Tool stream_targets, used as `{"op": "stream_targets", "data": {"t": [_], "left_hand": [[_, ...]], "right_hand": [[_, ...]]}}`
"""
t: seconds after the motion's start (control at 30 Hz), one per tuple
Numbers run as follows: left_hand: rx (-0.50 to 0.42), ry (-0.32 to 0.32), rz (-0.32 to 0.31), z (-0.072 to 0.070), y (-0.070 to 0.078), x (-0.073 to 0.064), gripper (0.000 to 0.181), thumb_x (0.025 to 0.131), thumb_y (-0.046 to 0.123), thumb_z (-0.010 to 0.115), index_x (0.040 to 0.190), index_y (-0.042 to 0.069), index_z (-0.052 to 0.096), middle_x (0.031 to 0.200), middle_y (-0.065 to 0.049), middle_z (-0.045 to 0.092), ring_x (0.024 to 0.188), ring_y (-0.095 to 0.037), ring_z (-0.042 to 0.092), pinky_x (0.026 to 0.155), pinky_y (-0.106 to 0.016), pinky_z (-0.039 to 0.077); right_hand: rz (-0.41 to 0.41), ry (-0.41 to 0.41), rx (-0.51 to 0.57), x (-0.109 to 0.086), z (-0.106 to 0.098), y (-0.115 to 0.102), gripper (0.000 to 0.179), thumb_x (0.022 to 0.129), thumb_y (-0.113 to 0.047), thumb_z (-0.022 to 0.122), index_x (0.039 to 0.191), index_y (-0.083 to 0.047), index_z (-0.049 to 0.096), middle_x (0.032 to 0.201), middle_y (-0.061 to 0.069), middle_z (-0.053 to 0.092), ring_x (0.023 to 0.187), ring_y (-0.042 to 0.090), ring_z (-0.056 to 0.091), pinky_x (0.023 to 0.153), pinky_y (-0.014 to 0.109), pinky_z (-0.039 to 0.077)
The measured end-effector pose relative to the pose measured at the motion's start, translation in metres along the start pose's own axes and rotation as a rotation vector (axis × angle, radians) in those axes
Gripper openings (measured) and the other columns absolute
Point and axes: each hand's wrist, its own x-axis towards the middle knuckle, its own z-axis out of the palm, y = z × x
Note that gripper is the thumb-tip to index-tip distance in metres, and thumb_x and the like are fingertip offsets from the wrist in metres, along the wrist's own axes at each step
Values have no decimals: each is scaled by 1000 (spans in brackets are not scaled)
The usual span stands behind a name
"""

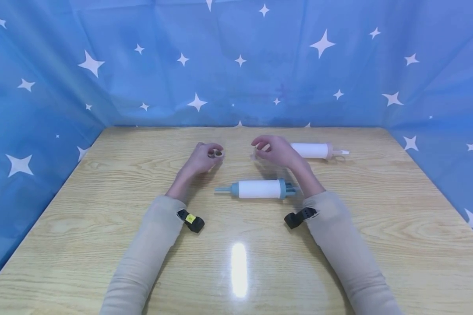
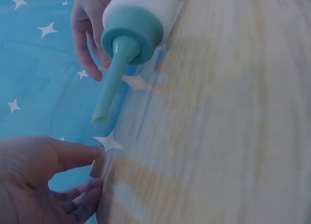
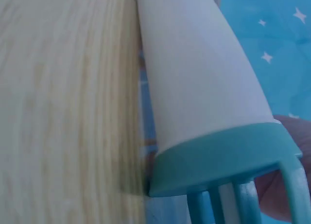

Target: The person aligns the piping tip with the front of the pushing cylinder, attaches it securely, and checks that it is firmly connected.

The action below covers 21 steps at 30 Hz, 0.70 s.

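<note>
The left hand pinches a small pale piece with two dark round openings between thumb and fingers, at the far side of the table. To its right, the bent fingers of the right hand are at a small clear piece, mostly hidden by the hand. A white syringe-shaped tube with teal ends lies nearer, below both hands; its narrow spout points left, and its slotted teal end lies by the right wrist. Behind the right hand lies a similar white tube with a pinkish end.
The wood-grain table reaches back to a blue curtain with white stars, which also hangs along both sides. A bright light reflection shows on the near tabletop. Small black cameras sit on both wrists.
</note>
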Motion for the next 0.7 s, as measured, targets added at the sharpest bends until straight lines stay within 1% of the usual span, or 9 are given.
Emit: {"op": "stream_targets", "data": {"t": [0.1,0.17,0.27,0.37,0.5,0.57,0.7], "left_hand": [[-8,-8,-1,0,1,0,33,96,7,66,128,-2,63,116,-20,57,107,-31,52,93,-42,48],[-5,-15,-1,0,2,-1,31,95,6,67,125,-2,63,112,-18,59,102,-29,54,89,-39,49],[6,-21,4,0,2,-2,28,95,5,67,122,-2,64,108,-17,61,98,-27,56,85,-36,49],[32,-19,20,0,3,-3,24,94,4,66,117,-3,65,104,-16,61,94,-26,56,81,-36,50],[64,-10,32,-1,5,-3,21,94,4,66,114,-3,65,102,-17,62,92,-27,58,81,-37,51],[66,-7,24,-1,6,-3,22,94,5,67,114,-3,65,105,-17,63,94,-27,58,83,-37,52],[27,3,21,-2,9,-4,27,95,6,68,120,-4,63,111,-19,64,97,-29,61,85,-37,55]], "right_hand": [[5,11,2,1,1,1,28,99,-6,62,127,-1,64,114,19,68,102,35,67,88,46,56],[9,25,5,2,2,1,25,98,-6,63,122,-1,66,111,18,69,100,33,68,87,45,56],[19,41,18,2,4,2,19,98,-5,64,115,1,68,106,17,70,96,31,69,83,42,57],[27,46,25,2,6,1,15,97,-4,64,111,1,69,102,15,71,94,29,69,80,40,57],[27,30,24,3,7,2,13,96,-3,66,109,1,69,101,14,71,92,28,68,77,38,57],[29,28,21,2,7,2,12,96,-4,66,107,0,69,102,14,70,93,28,68,77,37,56],[21,54,39,1,5,1,8,97,-7,64,102,-1,67,105,15,70,96,28,69,81,39,57]]}}
